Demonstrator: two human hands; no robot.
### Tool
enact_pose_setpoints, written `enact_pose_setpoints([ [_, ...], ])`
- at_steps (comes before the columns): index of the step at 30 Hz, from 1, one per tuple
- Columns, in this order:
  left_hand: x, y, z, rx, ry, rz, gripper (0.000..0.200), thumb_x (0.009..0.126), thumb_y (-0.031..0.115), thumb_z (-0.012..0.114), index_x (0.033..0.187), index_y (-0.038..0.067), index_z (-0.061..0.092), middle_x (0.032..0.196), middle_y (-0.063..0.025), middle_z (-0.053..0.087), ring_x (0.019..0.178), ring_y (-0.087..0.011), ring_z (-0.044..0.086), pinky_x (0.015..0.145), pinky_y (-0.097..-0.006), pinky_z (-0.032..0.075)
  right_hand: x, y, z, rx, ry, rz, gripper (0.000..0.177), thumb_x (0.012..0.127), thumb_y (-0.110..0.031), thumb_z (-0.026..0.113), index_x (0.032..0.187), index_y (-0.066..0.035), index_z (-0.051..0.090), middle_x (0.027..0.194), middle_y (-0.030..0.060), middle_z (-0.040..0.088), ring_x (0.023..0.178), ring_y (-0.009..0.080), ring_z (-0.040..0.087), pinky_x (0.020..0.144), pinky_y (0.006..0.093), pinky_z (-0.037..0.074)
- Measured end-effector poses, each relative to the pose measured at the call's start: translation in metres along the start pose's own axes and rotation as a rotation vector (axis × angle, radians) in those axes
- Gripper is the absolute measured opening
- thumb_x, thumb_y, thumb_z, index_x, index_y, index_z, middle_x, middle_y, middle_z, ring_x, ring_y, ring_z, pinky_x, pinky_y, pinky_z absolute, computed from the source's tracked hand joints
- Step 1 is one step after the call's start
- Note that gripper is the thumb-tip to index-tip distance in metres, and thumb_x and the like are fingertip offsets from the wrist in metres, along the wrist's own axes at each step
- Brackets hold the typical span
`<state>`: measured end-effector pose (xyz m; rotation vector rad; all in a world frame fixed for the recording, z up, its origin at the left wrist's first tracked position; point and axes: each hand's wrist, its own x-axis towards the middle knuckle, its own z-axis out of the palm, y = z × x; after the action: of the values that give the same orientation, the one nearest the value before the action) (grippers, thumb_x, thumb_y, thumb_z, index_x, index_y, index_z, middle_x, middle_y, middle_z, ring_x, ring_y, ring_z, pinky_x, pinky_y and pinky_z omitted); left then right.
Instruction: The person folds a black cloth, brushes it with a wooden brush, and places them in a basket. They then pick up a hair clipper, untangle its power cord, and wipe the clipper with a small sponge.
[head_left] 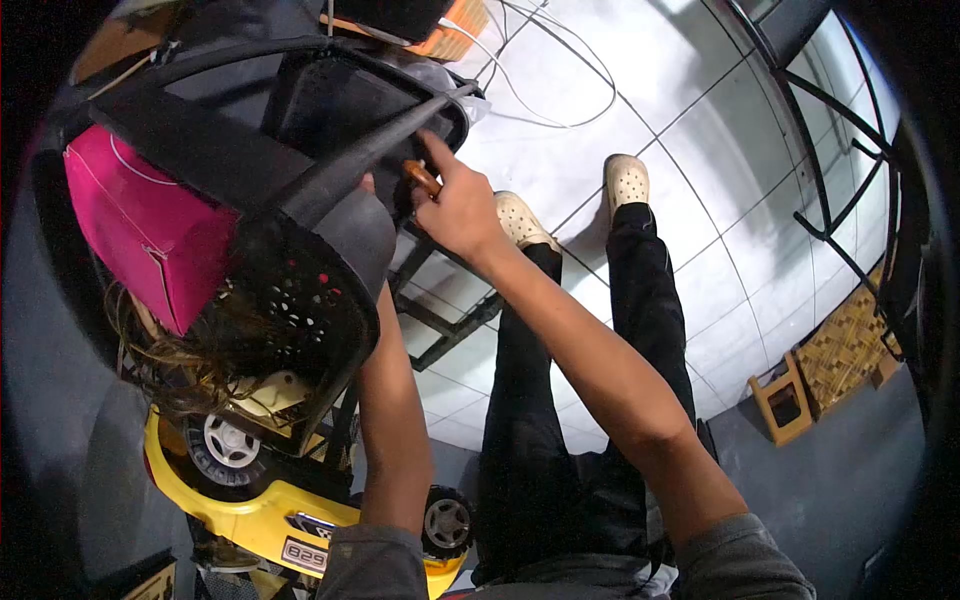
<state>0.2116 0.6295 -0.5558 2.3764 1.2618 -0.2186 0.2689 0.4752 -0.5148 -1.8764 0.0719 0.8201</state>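
Observation:
My right hand (458, 207) is closed around a short, glossy brown handle (422, 178), its index finger stretched toward a black metal bar (390, 140). What the handle belongs to is hidden. Only a fingertip of my left hand (368, 184) shows, above a smooth dark grey piece (358, 235) that covers the rest. Whether the left fingers grip this piece cannot be seen. Both hands are at a black rack (225, 58) with dark bins. Left of them sits a bright pink box (150, 225), above a perforated black basket (300, 300).
A yellow toy car (245, 520) stands below the basket, near tangled brown strands (165, 350). An orange crate (460, 30) and a white cable (570, 122) lie ahead. Black metal framing (815, 150) and a small wooden stool (780, 405) are at right.

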Motion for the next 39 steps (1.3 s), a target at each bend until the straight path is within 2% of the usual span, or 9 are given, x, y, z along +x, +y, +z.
enact_pose_setpoints([
  [7, 0.012, -0.022, 0.019, -0.192, -0.197, -0.161, 0.068, 0.087, 0.010, 0.066, 0.141, -0.006, 0.028, 0.130, -0.0244, 0.053, 0.118, -0.0348, 0.053, 0.101, -0.0394, 0.040, 0.011, -0.010, 0.007, -0.404, -0.158, 0.097, 0.065, 0.082, -0.021, 0.061, 0.141, -0.004, 0.041, 0.131, 0.0245, 0.053, 0.102, 0.0408, 0.063, 0.088, 0.0441, 0.053],
  [10, -0.008, -0.006, 0.035, -0.185, -0.016, 0.092, 0.071, 0.086, 0.006, 0.066, 0.142, -0.006, 0.024, 0.135, -0.0230, 0.048, 0.123, -0.0338, 0.048, 0.104, -0.0387, 0.038, 0.011, -0.013, 0.016, -0.500, -0.153, 0.119, 0.064, 0.085, -0.028, 0.057, 0.141, -0.002, 0.040, 0.139, 0.0252, 0.046, 0.102, 0.0408, 0.064, 0.088, 0.0444, 0.053],
  [14, -0.018, 0.008, 0.044, -0.707, -0.049, 0.019, 0.077, 0.084, 0.002, 0.066, 0.145, -0.005, 0.020, 0.145, -0.0226, 0.037, 0.132, -0.0329, 0.039, 0.109, -0.0385, 0.033, 0.015, -0.009, 0.012, -0.520, -0.184, 0.085, 0.066, 0.088, -0.036, 0.052, 0.141, 0.001, 0.038, 0.142, 0.0271, 0.042, 0.102, 0.0403, 0.064, 0.088, 0.0445, 0.053],
  [18, -0.028, 0.025, 0.024, -0.517, -0.119, -0.169, 0.084, 0.085, 0.002, 0.064, 0.147, -0.005, 0.009, 0.146, -0.0240, 0.032, 0.134, -0.0327, 0.035, 0.111, -0.0388, 0.030, 0.027, 0.008, 0.009, -0.542, -0.222, -0.034, 0.067, 0.086, -0.035, 0.055, 0.141, 0.000, 0.038, 0.139, 0.0251, 0.045, 0.100, 0.0400, 0.064, 0.087, 0.0447, 0.053],
  [23, -0.024, 0.006, 0.035, -0.162, -0.153, -0.051, 0.056, 0.097, 0.041, 0.046, 0.126, -0.007, 0.053, 0.128, -0.0335, 0.052, 0.118, -0.0434, 0.051, 0.102, -0.0444, 0.036, 0.023, 0.010, 0.003, -0.523, -0.236, -0.103, 0.060, 0.080, -0.018, 0.061, 0.135, -0.003, 0.045, 0.128, 0.0229, 0.053, 0.100, 0.0403, 0.063, 0.085, 0.0453, 0.054],
  [26, -0.032, 0.007, 0.044, -0.136, 0.056, 0.129, 0.058, 0.099, 0.040, 0.042, 0.132, -0.007, 0.048, 0.135, -0.0320, 0.047, 0.124, -0.0452, 0.046, 0.105, -0.0460, 0.033, -0.008, 0.010, -0.019, -0.343, -0.086, -0.239, 0.050, 0.076, -0.005, 0.060, 0.125, -0.005, 0.053, 0.122, 0.0215, 0.056, 0.100, 0.0410, 0.062, 0.083, 0.0458, 0.053],
  [29, -0.044, 0.031, 0.017, -0.166, -0.088, -0.278, 0.071, 0.098, 0.035, 0.042, 0.148, -0.008, 0.014, 0.149, -0.0312, 0.029, 0.136, -0.0429, 0.034, 0.113, -0.0418, 0.027, -0.038, 0.029, -0.043, -0.079, -0.002, -0.392, 0.043, 0.074, 0.000, 0.058, 0.117, -0.006, 0.056, 0.119, 0.0213, 0.057, 0.095, 0.0422, 0.062, 0.080, 0.0460, 0.051],
  [33, -0.003, -0.062, 0.061, -0.319, 0.050, -0.113, 0.060, 0.100, 0.030, 0.040, 0.146, -0.005, 0.027, 0.150, -0.0255, 0.031, 0.135, -0.0385, 0.038, 0.111, -0.0395, 0.028, -0.067, 0.044, -0.069, -0.152, -0.136, -0.241, 0.042, 0.072, 0.006, 0.056, 0.113, -0.004, 0.057, 0.109, 0.0205, 0.060, 0.092, 0.0423, 0.062, 0.080, 0.0454, 0.049],
  [39, 0.008, -0.038, 0.058, -0.517, 0.103, -0.134, 0.055, 0.098, 0.027, 0.043, 0.143, -0.003, 0.035, 0.144, -0.0256, 0.041, 0.129, -0.0378, 0.044, 0.106, -0.0406, 0.033, -0.071, 0.064, -0.069, -0.176, -0.167, -0.255, 0.038, 0.069, 0.002, 0.065, 0.106, -0.002, 0.058, 0.096, 0.0194, 0.060, 0.084, 0.0403, 0.062, 0.074, 0.0458, 0.051],
])
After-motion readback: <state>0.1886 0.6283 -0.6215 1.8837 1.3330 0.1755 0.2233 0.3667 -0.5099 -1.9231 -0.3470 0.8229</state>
